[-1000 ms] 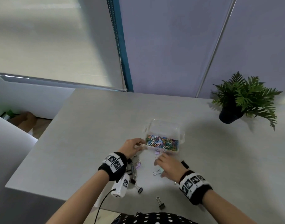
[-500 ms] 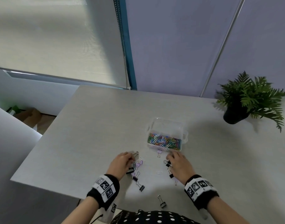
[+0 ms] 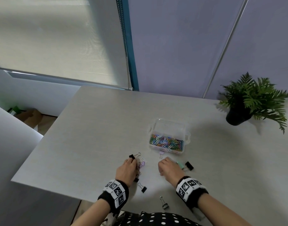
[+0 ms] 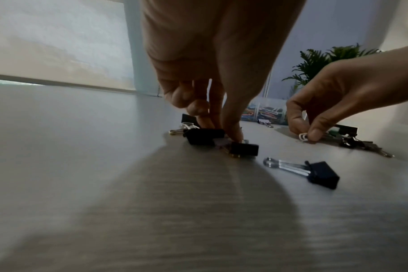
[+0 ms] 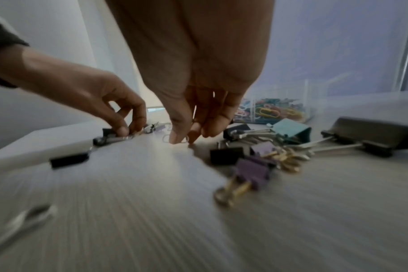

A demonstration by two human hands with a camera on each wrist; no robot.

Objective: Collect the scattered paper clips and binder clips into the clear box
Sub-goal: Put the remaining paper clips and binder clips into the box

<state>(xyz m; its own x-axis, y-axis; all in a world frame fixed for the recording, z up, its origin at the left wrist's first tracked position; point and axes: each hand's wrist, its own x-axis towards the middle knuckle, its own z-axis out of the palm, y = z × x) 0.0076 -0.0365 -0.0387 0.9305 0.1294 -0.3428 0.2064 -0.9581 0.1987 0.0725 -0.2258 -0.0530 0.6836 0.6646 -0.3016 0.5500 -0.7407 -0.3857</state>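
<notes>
No words or brand names can be read; only black-and-white square patterns are seen on the two wristbands (image 3: 116, 191).

The left hand (image 3: 127, 170) is held low over the table (image 3: 91, 136), with its fingers bent down. In the left wrist view, its fingertips (image 4: 233, 132) are pressed onto a small bunch of black binder clips (image 4: 205, 136) and a purple clip, as if they are being pinched together. A black clip with silver handles (image 3: 134, 155) lies just beyond this hand, on the far side.

The right hand (image 3: 169, 168) is also bent down to the table. A small white paper clip (image 4: 303, 137) is pinched between its thumb and finger. Just to the right of this hand, a heap of clips is seen: a green binder clip (image 5: 290, 129), a big black binder clip (image 5: 373, 132) and purple clips with gold handles (image 5: 252, 171).

The clear box (image 3: 168, 137) stands on the table beyond both hands, a little to the right, and is not touched by either hand. Many coloured paper clips (image 3: 166, 142) are piled in its near half. A small purple clip (image 3: 161, 153) lies just in front of the box.

Two more black binder clips (image 3: 143, 188) lie near the table's near edge, between the two wrists. A green plant in a black pot (image 3: 238, 116) stands far to the right.
</notes>
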